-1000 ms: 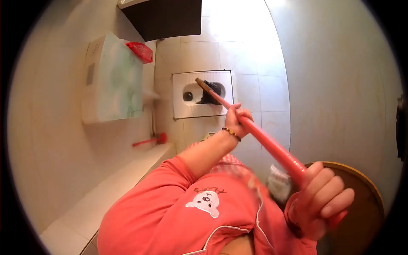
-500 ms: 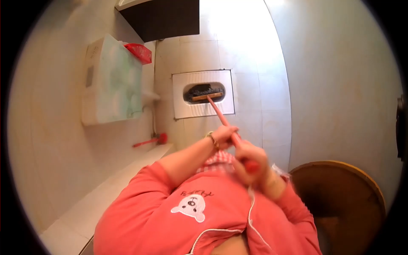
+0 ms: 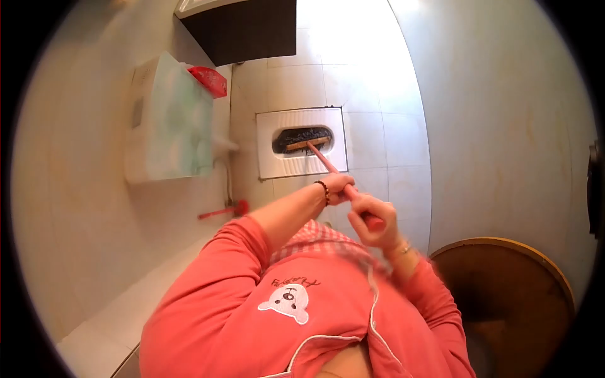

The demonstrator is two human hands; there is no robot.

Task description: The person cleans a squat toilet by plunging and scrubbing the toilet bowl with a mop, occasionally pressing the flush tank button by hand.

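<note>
Both of my hands grip a broom with a pinkish-red handle [image 3: 323, 159]. My left hand [image 3: 340, 189], with a beaded bracelet at its wrist, is wrapped round the handle lower down. Closer to my body, my right hand [image 3: 375, 219] is closed round the upper part, and the rounded red end sticks out of its grip. The broom's light wooden head [image 3: 297, 145] and dark bristles lie inside the bowl of a white squat toilet [image 3: 268, 165] set in the floor. The bristles merge with the dark bowl, so their lower ends cannot be made out.
On the left wall hangs a white-and-green cistern [image 3: 169, 120] with a red packet [image 3: 210, 82] on top. Below it is a red toilet brush [image 3: 236, 208]. A dark cabinet [image 3: 246, 28] juts out at the back. A round brown-topped object [image 3: 517, 283] stands at the right.
The broom head has shifted slightly within the bowl, covering or showing different bristles. My right hand has risen a little along with the handle's end, and my left hand has moved slightly forward.
</note>
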